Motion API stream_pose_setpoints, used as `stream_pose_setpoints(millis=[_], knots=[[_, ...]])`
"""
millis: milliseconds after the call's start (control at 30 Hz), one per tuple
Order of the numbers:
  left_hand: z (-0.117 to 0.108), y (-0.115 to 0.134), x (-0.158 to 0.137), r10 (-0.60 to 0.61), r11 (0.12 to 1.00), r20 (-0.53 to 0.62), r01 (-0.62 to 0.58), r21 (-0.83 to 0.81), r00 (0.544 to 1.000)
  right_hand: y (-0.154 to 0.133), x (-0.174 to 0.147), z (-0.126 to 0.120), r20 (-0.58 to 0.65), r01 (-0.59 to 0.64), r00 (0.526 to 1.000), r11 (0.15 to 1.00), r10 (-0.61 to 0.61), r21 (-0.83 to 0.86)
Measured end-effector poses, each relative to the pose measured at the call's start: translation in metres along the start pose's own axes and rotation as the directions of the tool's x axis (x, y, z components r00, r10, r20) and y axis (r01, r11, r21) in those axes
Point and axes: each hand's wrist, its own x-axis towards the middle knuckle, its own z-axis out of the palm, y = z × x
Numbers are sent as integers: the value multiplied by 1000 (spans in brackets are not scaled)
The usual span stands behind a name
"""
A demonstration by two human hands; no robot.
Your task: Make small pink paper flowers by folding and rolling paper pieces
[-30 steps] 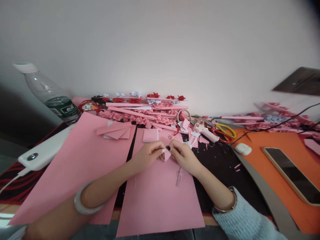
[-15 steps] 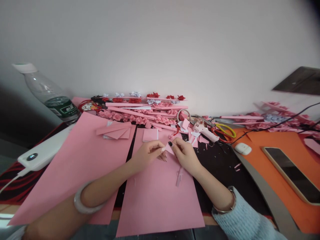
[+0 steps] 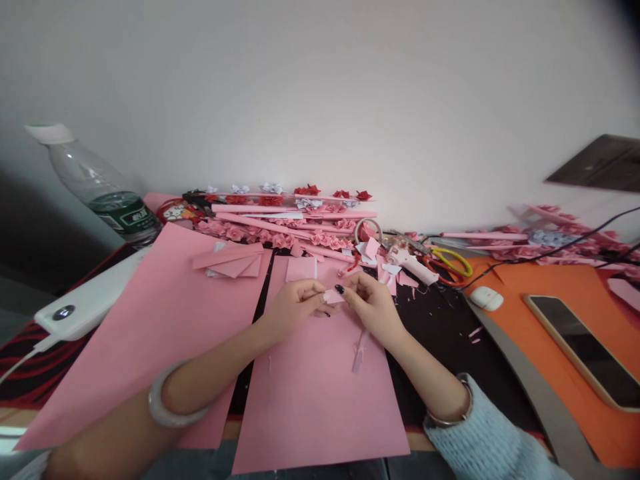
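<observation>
A small piece of pink paper point(image 3: 334, 297) is pinched between my two hands, above the middle pink sheet point(image 3: 325, 407). My left hand point(image 3: 296, 305) grips its left side with thumb and fingers. On the other side, my right hand point(image 3: 373, 305) holds it, the dark-nailed thumb on top. A narrow pink paper strip point(image 3: 359, 353) lies on the sheet just below my right hand. Behind my left hand sits a stack of pink paper squares point(image 3: 301, 269).
Folded pink papers point(image 3: 233, 260) lie on the left pink sheet point(image 3: 185, 320). A glue gun point(image 3: 413, 265), yellow-handled scissors point(image 3: 453, 261) and a tape roll point(image 3: 367, 231) stand behind my right hand. Paper flowers point(image 3: 280, 235) line the wall. A phone point(image 3: 583, 347) and bottle point(image 3: 107, 190) flank the workspace.
The small pink paper has turned between my fingers, from a pointed shape to a flatter one. Both hands have shifted only slightly.
</observation>
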Motion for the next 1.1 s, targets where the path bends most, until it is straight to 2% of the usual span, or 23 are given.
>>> stream_pose_setpoints(millis=[133, 300, 400, 467, 567, 667, 900, 1100], knots=[[-1, 2, 0, 11, 999, -96, -16, -52, 995, 2, 0, 2, -21, -14, 1000, 999, 15, 40], [0, 2, -1, -12, 997, -34, 9, -75, 999, 2, -5, 8, -86, -2, 996, 1000, 3, 6], [1, 1, -1, -28, 996, 5, 29, -84, 1000, 1, -7, 9, -162, 64, 984, 996, -74, -67], [1, 2, -1, -38, 995, 13, 39, -91, 999, 0, -7, 8, -176, 160, 966, 974, -187, -160], [0, 5, -2, -53, 993, 3, 53, -108, 999, -2, -6, 5, -81, 358, 915, 888, -396, -289], [0, 7, -3, -60, 990, -18, 57, -125, 998, -2, -4, 1, 39, 471, 868, 799, -494, -374], [-3, 3, -3, -36, 989, -33, 31, -143, 999, -4, -5, -2, 198, 520, 848, 702, -491, -488], [-3, 4, -2, -26, 986, -20, 22, -165, 999, -12, -7, -3, 221, 502, 863, 721, -454, -478]])
